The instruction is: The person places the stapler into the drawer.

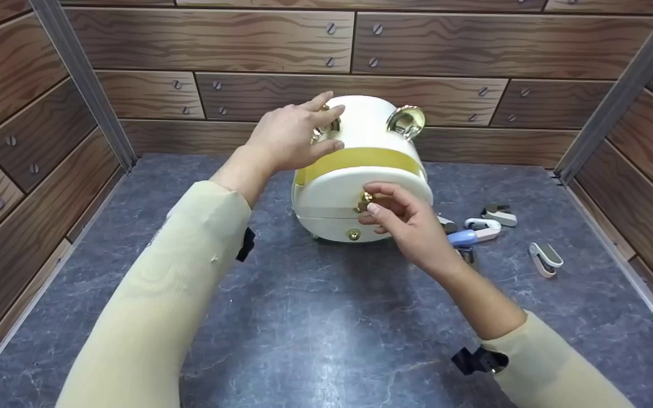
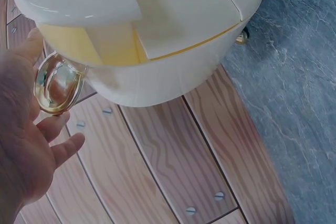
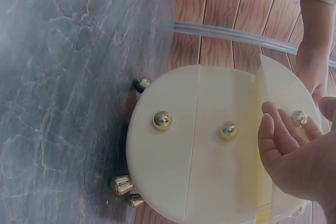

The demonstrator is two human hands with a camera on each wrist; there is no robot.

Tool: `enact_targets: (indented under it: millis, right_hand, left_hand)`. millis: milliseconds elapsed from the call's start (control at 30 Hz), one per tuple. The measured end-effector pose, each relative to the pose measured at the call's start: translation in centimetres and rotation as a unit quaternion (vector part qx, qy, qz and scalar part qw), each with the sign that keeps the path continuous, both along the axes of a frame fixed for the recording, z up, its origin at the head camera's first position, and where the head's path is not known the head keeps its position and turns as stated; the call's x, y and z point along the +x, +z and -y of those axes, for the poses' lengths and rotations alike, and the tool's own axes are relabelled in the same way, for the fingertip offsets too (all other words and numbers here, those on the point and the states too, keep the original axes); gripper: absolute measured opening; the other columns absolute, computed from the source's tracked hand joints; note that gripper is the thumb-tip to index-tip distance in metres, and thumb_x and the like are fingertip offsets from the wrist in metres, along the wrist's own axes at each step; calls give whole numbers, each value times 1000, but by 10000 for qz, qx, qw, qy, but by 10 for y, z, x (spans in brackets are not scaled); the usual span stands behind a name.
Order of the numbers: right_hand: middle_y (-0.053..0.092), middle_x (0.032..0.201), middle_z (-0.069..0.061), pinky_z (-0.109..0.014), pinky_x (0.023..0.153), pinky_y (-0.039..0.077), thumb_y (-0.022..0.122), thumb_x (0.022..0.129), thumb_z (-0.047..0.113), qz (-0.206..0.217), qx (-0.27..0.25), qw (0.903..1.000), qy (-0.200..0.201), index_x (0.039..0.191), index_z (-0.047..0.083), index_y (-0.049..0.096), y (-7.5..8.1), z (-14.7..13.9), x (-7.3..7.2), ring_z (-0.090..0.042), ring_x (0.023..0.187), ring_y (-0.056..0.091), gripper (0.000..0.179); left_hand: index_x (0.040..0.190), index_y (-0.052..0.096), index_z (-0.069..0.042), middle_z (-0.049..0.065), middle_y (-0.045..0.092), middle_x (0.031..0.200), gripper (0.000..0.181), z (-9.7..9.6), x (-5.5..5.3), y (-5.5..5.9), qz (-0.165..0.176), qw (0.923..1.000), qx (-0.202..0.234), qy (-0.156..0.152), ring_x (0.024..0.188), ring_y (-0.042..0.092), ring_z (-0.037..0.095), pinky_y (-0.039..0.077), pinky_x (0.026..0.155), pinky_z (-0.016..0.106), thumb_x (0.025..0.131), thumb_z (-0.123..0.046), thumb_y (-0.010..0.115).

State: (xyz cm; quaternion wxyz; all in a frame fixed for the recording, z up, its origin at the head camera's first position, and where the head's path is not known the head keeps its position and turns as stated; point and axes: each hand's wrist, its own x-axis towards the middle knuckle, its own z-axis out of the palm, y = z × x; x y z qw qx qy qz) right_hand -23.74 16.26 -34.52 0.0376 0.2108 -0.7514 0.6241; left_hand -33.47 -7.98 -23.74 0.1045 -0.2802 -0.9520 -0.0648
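A white rounded case (image 1: 309, 212) with gold knobs, gold feet and two round gold ears stands on the grey table. Its lid (image 3: 283, 87) is raised, with a yellow strip (image 1: 360, 161) showing beneath. My left hand (image 1: 292, 136) reaches over the top with extended fingers around the left gold ear (image 2: 59, 85). My right hand (image 1: 403, 218) is at the front, thumb and index finger on either side of the lid's gold knob (image 3: 299, 118); its other fingers are loosely bent. Two more knobs, a middle knob (image 3: 228, 130) and a lower knob (image 1: 353, 234), sit below it.
Right of the case lie several small items: a blue and white tool (image 1: 468, 237), a grey and white clipper-like item (image 1: 499, 215) and another folded clipper-like item (image 1: 546, 259). Wood-patterned walls (image 1: 281, 93) enclose the table (image 1: 281, 340) at the back and sides.
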Motion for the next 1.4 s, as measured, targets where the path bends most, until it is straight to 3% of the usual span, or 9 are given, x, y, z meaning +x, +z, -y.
enact_targets:
  millis: [600, 800, 1400]
  right_hand:
    - [71, 127, -24, -33, 85, 59, 60, 108, 8, -17, 122, 9998, 166, 142, 2, 61, -5, -4, 30, -26, 104, 77, 35]
    - [71, 127, -21, -37, 86, 60, 60, 108, 7, -50, 143, 9997, 186, 143, 3, 61, -7, -6, 35, -28, 104, 77, 36]
    - [72, 127, -18, -33, 88, 60, 62, 106, 3, -99, -8, 9995, 293, 144, 2, 59, -13, -3, 49, -30, 105, 76, 38]
  left_hand:
    - [166, 39, -30, 1, 23, 175, 70, 1, 2, -1, 14, 10000, 53, -11, 141, 53, 41, 49, 108, 57, 106, -61, 54]
    - [166, 40, -29, 2, 23, 175, 70, 1, 2, -1, -15, 10000, 44, -4, 141, 53, 43, 49, 109, 57, 106, -61, 54]
    - [167, 39, -30, 2, 23, 176, 70, -1, 2, -1, 6, 10000, 25, 44, 142, 52, 42, 49, 108, 56, 106, -62, 53]
